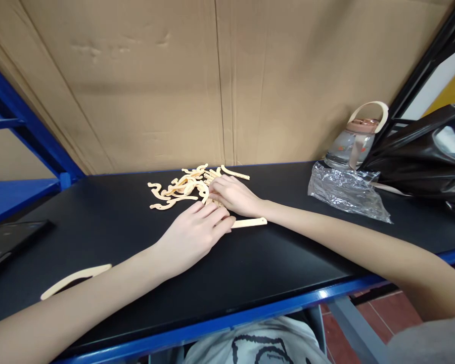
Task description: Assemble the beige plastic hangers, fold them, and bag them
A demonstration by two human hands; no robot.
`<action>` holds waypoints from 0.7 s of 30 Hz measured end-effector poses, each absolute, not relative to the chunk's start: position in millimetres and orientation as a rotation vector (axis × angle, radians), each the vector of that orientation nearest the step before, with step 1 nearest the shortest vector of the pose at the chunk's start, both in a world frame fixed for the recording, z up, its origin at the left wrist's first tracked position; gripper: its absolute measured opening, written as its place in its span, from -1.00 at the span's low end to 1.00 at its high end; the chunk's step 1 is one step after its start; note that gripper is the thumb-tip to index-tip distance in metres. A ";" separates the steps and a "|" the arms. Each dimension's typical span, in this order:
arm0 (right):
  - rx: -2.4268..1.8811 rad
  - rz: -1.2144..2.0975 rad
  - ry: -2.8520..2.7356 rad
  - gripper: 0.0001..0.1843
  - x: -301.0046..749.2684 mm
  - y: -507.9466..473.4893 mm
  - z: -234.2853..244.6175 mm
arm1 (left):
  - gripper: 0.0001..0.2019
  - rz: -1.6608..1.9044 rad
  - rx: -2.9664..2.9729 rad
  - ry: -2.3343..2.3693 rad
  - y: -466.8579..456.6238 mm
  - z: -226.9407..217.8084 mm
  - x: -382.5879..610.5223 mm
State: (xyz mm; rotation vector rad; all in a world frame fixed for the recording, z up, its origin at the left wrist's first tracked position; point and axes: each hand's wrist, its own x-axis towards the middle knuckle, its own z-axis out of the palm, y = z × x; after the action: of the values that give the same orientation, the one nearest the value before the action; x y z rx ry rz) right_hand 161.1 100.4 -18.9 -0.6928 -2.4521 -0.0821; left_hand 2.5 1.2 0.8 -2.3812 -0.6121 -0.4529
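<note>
Nearside of the pile [184, 188], a strip [250, 222] lies crosswise; the left hand [197, 227] is nearer, fingers curled. Whether it pinches cannot be told.

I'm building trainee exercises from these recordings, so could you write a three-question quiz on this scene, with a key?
1. Which is nearer the table's front edge: the left hand or the right hand?
2. True or false: the plastic bag lies in front of the bottle.
3. What colour are the pieces in the pile? A) blue B) cream C) black

Key: 1. the left hand; 2. true; 3. B
</note>
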 end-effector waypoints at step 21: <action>-0.708 -0.337 -2.470 -0.76 161.1 102.0 -20.5 | -0.81 -0.454 -2.373 -0.604 1.8 -0.3 1.8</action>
State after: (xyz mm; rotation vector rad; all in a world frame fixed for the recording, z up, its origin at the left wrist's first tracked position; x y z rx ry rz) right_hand 161.1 102.0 -20.5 -0.7076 -2.4704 -0.3370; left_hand 1.8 1.8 -0.3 -2.3729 -0.6038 -0.4537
